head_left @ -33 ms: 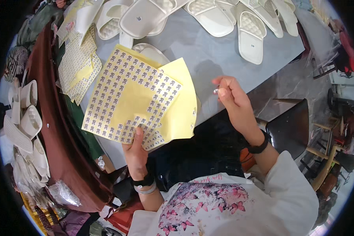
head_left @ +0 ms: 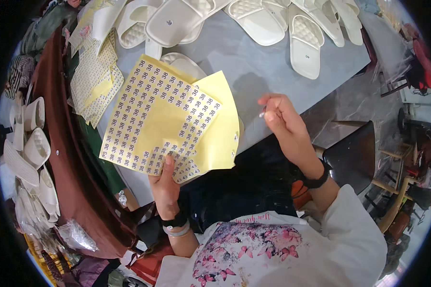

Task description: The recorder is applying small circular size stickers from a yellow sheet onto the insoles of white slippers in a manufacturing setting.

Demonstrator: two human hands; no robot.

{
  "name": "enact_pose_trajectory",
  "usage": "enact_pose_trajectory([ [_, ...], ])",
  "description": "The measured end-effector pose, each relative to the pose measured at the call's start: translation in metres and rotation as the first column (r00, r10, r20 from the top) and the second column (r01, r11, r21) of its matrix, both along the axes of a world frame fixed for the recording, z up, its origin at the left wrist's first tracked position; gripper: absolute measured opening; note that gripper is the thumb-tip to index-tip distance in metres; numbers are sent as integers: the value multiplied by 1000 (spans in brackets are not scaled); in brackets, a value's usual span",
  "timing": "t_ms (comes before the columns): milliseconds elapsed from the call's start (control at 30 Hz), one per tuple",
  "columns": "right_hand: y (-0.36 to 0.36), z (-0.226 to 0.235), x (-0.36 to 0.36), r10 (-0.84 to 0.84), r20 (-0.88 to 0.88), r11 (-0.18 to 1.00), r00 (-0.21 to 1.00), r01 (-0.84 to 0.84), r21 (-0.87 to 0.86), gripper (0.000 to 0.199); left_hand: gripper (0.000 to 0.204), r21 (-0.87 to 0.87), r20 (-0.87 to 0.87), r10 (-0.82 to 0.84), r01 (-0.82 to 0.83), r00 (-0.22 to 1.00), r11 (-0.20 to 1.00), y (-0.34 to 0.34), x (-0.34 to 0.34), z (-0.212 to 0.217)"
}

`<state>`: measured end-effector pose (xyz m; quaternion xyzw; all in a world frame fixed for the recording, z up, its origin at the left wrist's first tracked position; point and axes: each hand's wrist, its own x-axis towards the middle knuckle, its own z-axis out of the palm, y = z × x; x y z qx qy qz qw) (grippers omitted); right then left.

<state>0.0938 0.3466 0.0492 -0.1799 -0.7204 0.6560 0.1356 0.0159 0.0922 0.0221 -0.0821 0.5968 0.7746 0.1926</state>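
Note:
My left hand [head_left: 166, 189] grips yellow sticker sheets [head_left: 163, 117] by their lower edge, thumb on top. Rows of small printed stickers cover the front sheet, with a bare patch in the middle. Behind it, another sheet sticks out to the right, mostly bare. Off to the right, my right hand [head_left: 287, 125] is raised over the table edge, thumb and forefinger pinched on a small pale sticker [head_left: 262, 115]. A white slipper [head_left: 182, 63] lies partly hidden behind the sheets.
White slide slippers [head_left: 305, 50] line the far side of the grey table [head_left: 254, 71]. More sticker sheets [head_left: 96, 81] lie at its left. Further left, slippers [head_left: 36, 138] sit beside a brown cloth-covered surface [head_left: 64, 158]. A dark chair [head_left: 352, 155] stands at right.
My right hand has shifted very slightly right and down, still pinching the small sticker. The left hand and the sheets stay in place.

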Motion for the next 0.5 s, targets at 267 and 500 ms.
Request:
enact_pose_trajectory([
  [267, -26, 19, -10, 193, 7, 862, 981, -173, 477, 11, 34, -66, -87, -61, 55, 994, 996, -2, 6, 9],
  [500, -35, -20, -29, 85, 77, 746, 993, -115, 657, 12, 34, -98, -75, -84, 76, 994, 992, -5, 5, 5],
])
